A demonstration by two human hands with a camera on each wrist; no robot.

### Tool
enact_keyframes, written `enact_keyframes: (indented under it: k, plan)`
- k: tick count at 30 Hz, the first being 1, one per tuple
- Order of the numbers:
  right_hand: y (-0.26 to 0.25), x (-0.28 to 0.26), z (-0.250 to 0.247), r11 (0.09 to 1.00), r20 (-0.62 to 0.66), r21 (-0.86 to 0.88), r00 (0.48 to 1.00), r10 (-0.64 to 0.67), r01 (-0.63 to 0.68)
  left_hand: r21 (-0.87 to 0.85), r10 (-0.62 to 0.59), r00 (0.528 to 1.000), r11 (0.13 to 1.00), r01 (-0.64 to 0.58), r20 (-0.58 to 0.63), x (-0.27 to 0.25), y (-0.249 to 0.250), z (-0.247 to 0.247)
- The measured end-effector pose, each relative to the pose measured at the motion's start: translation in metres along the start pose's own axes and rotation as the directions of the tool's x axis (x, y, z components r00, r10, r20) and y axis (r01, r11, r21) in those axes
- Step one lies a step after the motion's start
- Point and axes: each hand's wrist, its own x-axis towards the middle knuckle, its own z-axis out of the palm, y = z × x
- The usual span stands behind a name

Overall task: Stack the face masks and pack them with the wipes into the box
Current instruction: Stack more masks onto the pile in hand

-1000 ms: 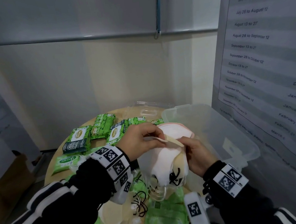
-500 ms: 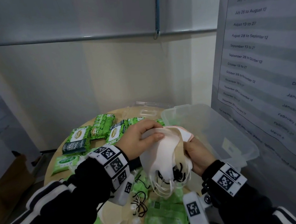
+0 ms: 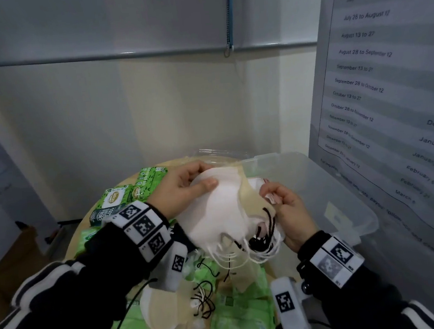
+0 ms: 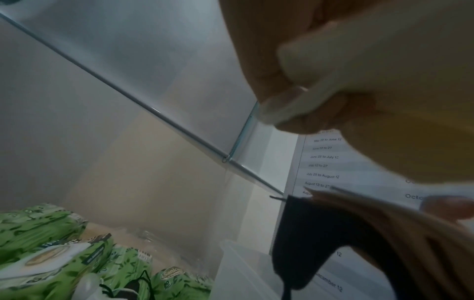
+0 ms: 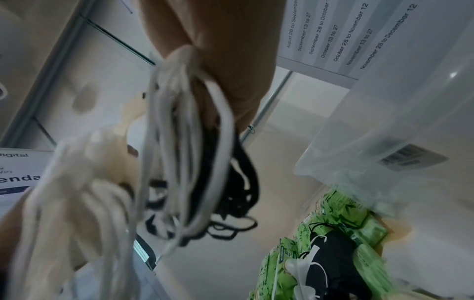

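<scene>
Both hands hold a stack of face masks (image 3: 223, 212), white and beige, above the round table. My left hand (image 3: 186, 186) grips its upper left edge, thumb on top. My right hand (image 3: 284, 202) pinches the stack's right edge. White and black ear loops (image 3: 256, 243) dangle under the stack; in the right wrist view these ear loops (image 5: 195, 154) hang right in front of the lens. The clear plastic box (image 3: 328, 187) stands open just right of the hands. Green wipes packs (image 3: 123, 198) lie at the back left and more wipes packs (image 3: 243, 322) at the front.
Loose masks (image 3: 167, 311) with black loops lie on the wooden table (image 3: 85, 247) below my left wrist. A clear lid (image 3: 217, 153) rests behind the box. A wall poster (image 3: 389, 79) with dates stands close on the right; a cardboard box (image 3: 14, 255) sits on the floor left.
The stack has tipped over toward the left, its white face now up. My left thumb has slid onto the top mask, and my right hand now pinches the right edge.
</scene>
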Motion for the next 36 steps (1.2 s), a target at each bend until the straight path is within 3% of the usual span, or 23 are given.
enact_keyframes:
  k: [4, 8, 13, 16, 17, 21, 25, 28, 31, 36]
  plan:
    - [0.008, 0.003, -0.001, 0.993, -0.024, -0.111, 0.999, 0.030, -0.032, 0.015, -0.138, 0.978, 0.990, 0.137, 0.155, -0.006, 0.009, -0.001]
    - [0.016, 0.004, 0.002, 0.994, -0.047, -0.071, 0.996, 0.080, -0.083, -0.053, -0.192, 0.924, 0.974, 0.222, 0.330, -0.013, 0.015, 0.012]
    - [0.013, 0.001, 0.007, 0.992, -0.010, -0.109, 0.998, 0.062, -0.063, -0.035, -0.231, 0.779, 0.951, 0.308, 0.583, -0.025, 0.027, 0.024]
    - [0.008, -0.001, 0.008, 0.991, -0.003, -0.107, 0.997, 0.078, -0.078, 0.080, -0.265, 0.713, 0.956, 0.283, 0.649, -0.029, 0.028, 0.029]
    - [0.006, -0.002, 0.008, 0.990, 0.010, -0.103, 0.996, 0.093, -0.092, 0.122, -0.274, 0.722, 0.959, 0.256, 0.636, -0.029, 0.028, 0.030]
    - [0.001, -0.005, 0.011, 0.985, 0.104, -0.075, 0.981, 0.164, -0.157, 0.146, -0.322, 0.837, 0.947, 0.288, 0.442, -0.022, 0.022, 0.026]
    - [-0.004, -0.005, 0.011, 0.982, 0.147, -0.040, 0.971, 0.186, -0.182, 0.169, -0.334, 0.896, 0.940, 0.296, 0.293, -0.017, 0.016, 0.023]
    - [-0.006, -0.006, 0.012, 0.984, 0.170, 0.008, 0.970, 0.173, -0.177, 0.107, -0.332, 0.919, 0.943, 0.316, 0.213, -0.015, 0.009, 0.022]
    - [-0.006, -0.008, 0.012, 0.986, 0.176, 0.054, 0.973, 0.148, -0.159, 0.011, -0.293, 0.933, 0.955, 0.297, 0.210, -0.016, 0.008, 0.021]
    - [-0.004, -0.010, 0.014, 0.993, 0.285, 0.068, 0.956, 0.078, -0.101, -0.078, -0.221, 0.965, 0.969, 0.234, 0.142, -0.016, 0.011, 0.023]
